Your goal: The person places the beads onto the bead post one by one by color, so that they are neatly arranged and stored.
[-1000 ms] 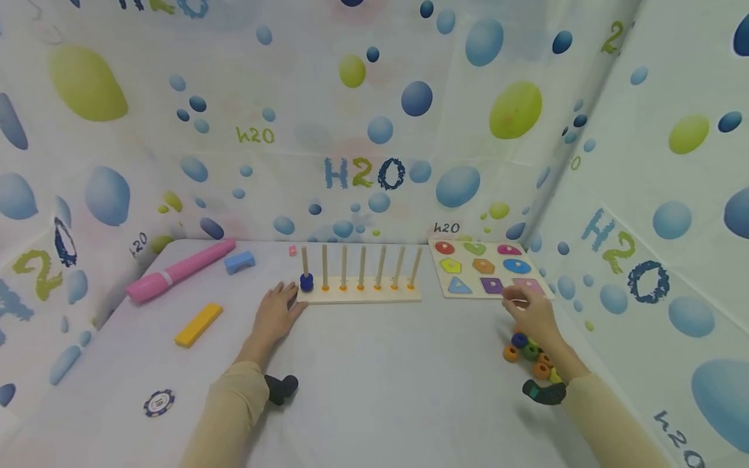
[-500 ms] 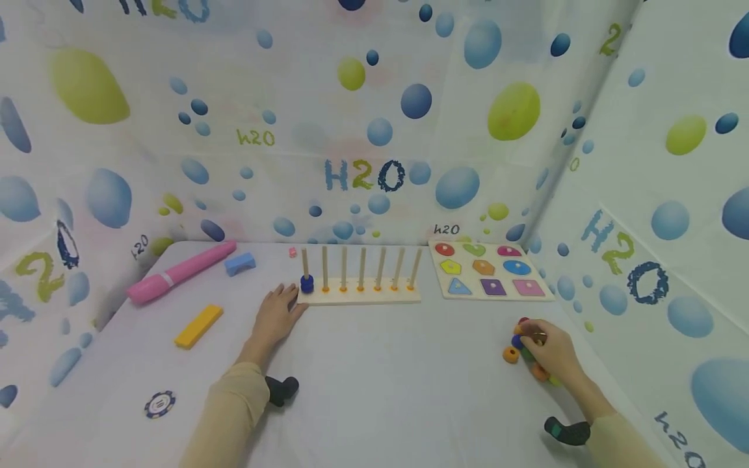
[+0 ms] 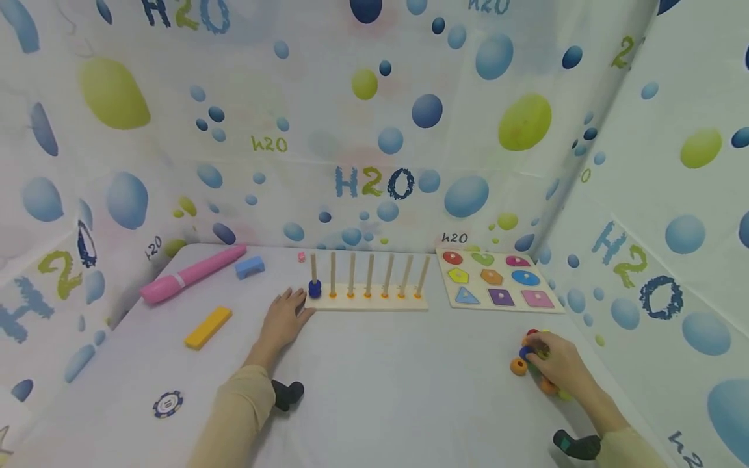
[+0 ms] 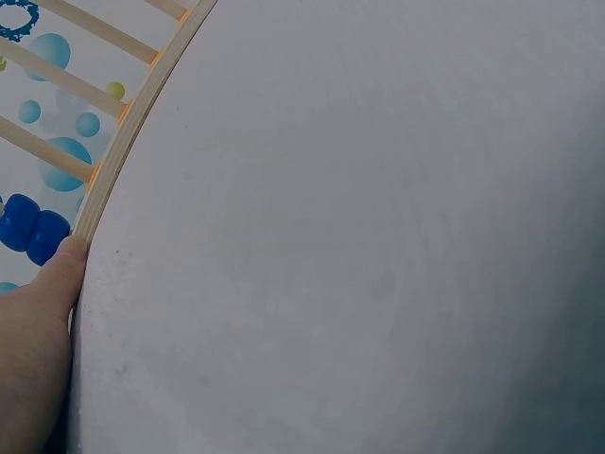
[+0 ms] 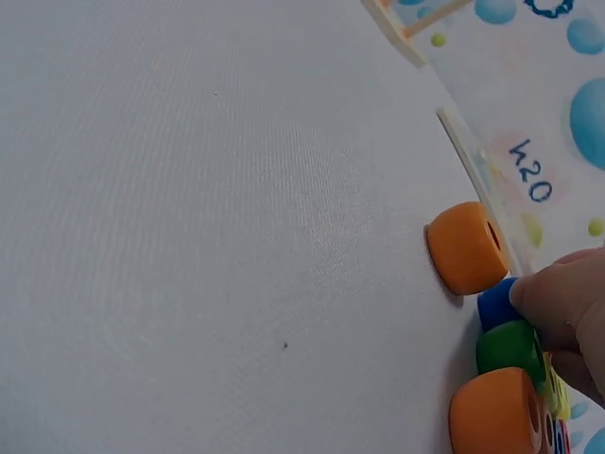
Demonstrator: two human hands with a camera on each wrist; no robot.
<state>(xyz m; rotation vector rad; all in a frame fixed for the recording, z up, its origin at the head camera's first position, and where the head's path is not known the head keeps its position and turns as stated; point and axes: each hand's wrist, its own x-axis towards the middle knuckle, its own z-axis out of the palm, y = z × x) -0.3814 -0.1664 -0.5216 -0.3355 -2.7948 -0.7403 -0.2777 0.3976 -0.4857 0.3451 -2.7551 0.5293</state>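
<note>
A wooden peg rack (image 3: 368, 300) with several upright pegs stands at the back of the table. Two blue rings (image 3: 315, 288) sit on its leftmost peg. My left hand (image 3: 289, 311) lies flat on the table, its fingers (image 4: 38, 322) touching the rack's left end (image 4: 132, 123) beside the blue rings (image 4: 28, 227). My right hand (image 3: 541, 354) is curled over a pile of loose rings at the right. Its fingertips (image 5: 567, 303) pinch a blue ring (image 5: 496, 305). An orange ring (image 5: 463, 248), a green ring (image 5: 509, 348) and another orange ring (image 5: 493, 414) lie around it.
A shape puzzle board (image 3: 497, 281) lies at the back right. At the left are a pink marker (image 3: 193, 274), a blue block (image 3: 249, 266), a yellow bar (image 3: 208, 327) and a poker chip (image 3: 168, 404). Printed cloth walls close in the table on three sides.
My right hand drew back from the puzzle board to the ring pile and closed its fingers on it. The left hand stayed at the rack's end.
</note>
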